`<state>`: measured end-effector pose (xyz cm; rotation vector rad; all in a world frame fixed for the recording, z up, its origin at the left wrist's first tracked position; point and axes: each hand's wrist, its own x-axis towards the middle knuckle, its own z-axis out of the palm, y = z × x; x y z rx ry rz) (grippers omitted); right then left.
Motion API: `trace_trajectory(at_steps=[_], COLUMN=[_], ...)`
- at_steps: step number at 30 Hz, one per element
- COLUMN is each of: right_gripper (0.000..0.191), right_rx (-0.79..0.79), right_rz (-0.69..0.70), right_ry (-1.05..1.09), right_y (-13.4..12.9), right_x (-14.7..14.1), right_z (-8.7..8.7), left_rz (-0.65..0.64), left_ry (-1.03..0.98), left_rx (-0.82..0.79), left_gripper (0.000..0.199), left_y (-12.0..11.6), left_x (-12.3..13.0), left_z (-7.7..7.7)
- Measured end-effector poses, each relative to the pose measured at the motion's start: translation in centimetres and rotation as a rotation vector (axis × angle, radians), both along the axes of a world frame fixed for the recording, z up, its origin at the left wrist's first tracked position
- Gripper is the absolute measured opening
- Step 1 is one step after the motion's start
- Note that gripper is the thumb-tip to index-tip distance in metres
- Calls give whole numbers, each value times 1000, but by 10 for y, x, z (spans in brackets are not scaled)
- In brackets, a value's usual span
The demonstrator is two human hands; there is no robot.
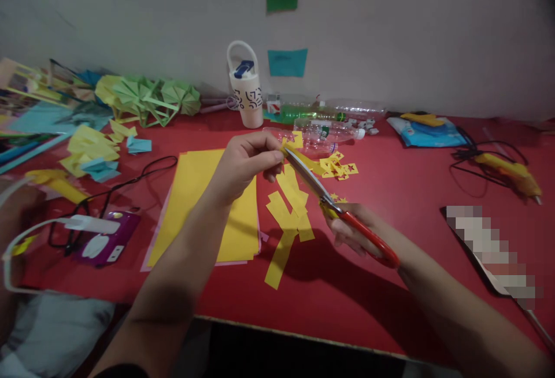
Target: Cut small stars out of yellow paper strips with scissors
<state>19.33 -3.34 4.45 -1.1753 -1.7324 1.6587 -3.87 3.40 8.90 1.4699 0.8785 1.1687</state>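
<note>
My left hand (251, 161) pinches a small yellow paper strip (318, 165) between thumb and forefinger above the table. In my right hand (353, 230) are scissors (310, 178) with red handles, their blades pointing up and left to the paper by my left fingertips. The blades look nearly closed. Below lie several cut yellow strips (284, 216), overlapping one another. Small yellow squares with star-shaped holes (340, 165) are heaped behind the scissors, and tiny yellow stars (338, 197) rest near the blades. Left of the strips is a stack of yellow sheets (195, 193), partly covered by my left arm.
A purple power strip (108, 239) with cables stands at left, near another person's arm (17, 216). Plastic bottles (325, 129), a white tumbler (247, 97) and green folded paper (150, 97) line the wall. A yellow glue gun (507, 173) and a phone (485, 251) lie at right.
</note>
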Motion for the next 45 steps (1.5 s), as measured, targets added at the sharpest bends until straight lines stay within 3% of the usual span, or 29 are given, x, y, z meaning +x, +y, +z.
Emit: trace_trajectory(at_steps=[14,30,38,45], right_gripper=[58,57,54,59], right_rx=[27,16,108,-40], right_rz=[-58,-37,2,-50], right_ry=[16,50,9,50], right_y=[-1,-1,0,-4], right_x=[-4,-3,-3,-4], right_z=[0,-1,3,1], left_rz=[-38,70,95,91], left_ry=[-40,-61,-59,-39], left_rx=[-59,-24,-26,-4], left_gripper=[12,11,11,11], left_y=[-1,-4,-4,-3], left_x=[5,10,11,8], left_z=[-2,0,0,-1])
